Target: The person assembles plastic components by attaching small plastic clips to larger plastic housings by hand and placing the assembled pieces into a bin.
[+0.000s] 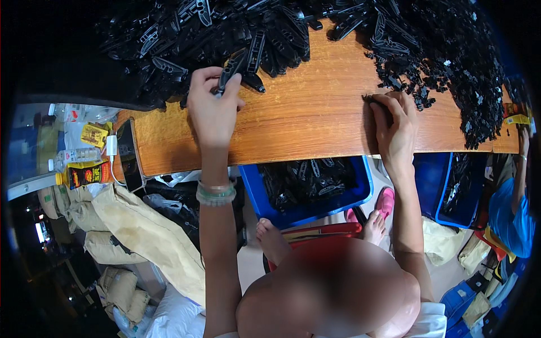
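Observation:
A long black plastic part (232,69) with a pointed oval outline is pinched between the thumb and fingers of my left hand (213,110). That hand is raised by the near edge of a large heap of similar black parts (225,34). My right hand (397,121) rests on the wooden table (304,112) with its fingers curled inward. Tiny dark bits (367,98) show at its fingertips; whether they are gripped I cannot make out. Just beyond that hand spreads a pile of small black plastic pieces (417,79).
Below the table edge stands a blue bin (332,203) holding black parts, with another blue bin (442,191) to its right. A phone (131,158) with a white cable, bottles (79,112) and yellow packets (94,135) lie at left. Another person's blue sleeve (510,208) shows at far right.

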Available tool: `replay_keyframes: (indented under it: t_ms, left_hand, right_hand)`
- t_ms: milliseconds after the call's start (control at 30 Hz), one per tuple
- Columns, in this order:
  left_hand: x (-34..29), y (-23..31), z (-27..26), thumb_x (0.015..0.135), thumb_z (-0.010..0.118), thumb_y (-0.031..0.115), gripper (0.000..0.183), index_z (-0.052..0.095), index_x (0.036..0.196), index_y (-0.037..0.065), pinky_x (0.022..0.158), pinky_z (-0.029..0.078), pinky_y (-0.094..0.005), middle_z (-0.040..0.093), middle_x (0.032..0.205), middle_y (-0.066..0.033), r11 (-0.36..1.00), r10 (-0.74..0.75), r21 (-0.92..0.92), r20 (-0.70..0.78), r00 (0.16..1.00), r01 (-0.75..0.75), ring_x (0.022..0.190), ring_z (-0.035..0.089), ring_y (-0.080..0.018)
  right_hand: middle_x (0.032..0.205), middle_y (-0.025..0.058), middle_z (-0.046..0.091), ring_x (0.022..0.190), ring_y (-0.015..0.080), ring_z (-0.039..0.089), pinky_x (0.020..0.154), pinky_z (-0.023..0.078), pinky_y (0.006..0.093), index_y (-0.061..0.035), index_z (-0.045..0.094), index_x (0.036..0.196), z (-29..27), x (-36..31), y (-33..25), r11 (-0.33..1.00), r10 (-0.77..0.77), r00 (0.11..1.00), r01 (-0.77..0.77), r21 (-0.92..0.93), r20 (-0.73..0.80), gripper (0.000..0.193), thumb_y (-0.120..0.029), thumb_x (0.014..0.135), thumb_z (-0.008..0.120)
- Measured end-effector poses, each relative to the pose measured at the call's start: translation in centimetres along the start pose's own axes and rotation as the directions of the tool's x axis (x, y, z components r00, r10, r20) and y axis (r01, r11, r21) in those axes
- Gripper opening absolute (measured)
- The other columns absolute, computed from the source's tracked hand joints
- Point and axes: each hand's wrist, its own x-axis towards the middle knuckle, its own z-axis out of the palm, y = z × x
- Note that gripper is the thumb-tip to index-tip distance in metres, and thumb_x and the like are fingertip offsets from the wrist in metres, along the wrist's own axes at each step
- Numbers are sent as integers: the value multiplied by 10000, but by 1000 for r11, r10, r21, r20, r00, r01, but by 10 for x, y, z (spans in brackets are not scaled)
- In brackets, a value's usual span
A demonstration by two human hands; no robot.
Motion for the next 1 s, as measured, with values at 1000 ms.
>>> replay_keyframes:
  t_ms: [1000]
  left_hand:
    - [-100,44,27,754,652,-20,280,548,1009,-74,393,343,-157,621,683,-83,823,-50,-437,580,813,363,492,545,-67]
  right_hand:
    - [830,86,605,763,153,590,675,465,253,16,657,879,-22,-11,-49,644,-19,946,-236,728,323,166,81,728,636]
